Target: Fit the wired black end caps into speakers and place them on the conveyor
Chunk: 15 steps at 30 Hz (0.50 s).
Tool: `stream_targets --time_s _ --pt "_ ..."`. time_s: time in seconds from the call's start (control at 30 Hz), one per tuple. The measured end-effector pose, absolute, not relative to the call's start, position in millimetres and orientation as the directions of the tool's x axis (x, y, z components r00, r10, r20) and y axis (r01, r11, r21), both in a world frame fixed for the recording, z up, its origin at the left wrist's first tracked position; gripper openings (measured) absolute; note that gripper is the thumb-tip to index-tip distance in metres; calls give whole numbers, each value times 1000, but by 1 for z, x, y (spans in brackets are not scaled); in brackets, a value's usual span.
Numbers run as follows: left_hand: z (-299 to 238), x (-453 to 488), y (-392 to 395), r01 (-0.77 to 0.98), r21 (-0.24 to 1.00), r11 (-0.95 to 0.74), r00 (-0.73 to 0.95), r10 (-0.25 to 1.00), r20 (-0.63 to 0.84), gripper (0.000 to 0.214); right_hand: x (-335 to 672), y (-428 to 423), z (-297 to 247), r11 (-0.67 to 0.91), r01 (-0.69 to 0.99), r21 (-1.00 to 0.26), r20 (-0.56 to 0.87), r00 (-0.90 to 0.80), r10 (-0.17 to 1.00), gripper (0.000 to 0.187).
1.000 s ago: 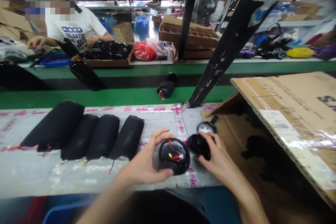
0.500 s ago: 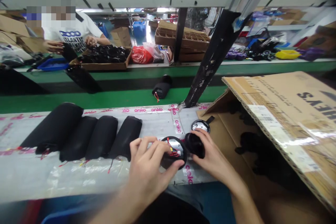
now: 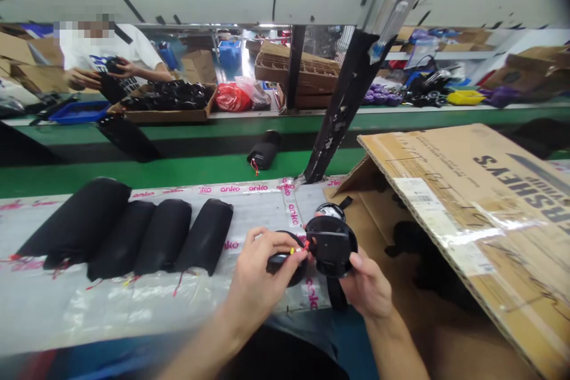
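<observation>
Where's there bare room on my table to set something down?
On the table, in front of the black tubes, and beyond your left hand, between the black tubes and carton. Around your right hand it's crowded with round parts.

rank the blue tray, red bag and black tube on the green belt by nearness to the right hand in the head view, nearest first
1. Black tube: on the green belt, ahead and left of the right hand.
2. Red bag: across the belt, beyond the tube.
3. Blue tray: also across, far left.
</observation>
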<state>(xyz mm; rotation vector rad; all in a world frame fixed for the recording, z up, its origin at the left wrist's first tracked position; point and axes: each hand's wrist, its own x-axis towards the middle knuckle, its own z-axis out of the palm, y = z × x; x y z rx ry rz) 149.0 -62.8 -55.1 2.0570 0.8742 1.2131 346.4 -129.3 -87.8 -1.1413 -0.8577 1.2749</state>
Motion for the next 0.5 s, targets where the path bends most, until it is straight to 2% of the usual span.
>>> stream_targets --time_s 0.17,0.27,0.5 --pt "-50 148 -55 244 677 -694 414 706 575 9 356 -129 -78 -10 -273 -962 -21 39 999 79" --pt "-49 148 -54 208 677 -706 431 687 585 10 362 -128 -73 38 -240 -970 39 1 999 78" --pt "-51 149 -51 176 700 -692 454 688 567 10 373 -125 -44 57 -37 -998 62 -165 984 73"
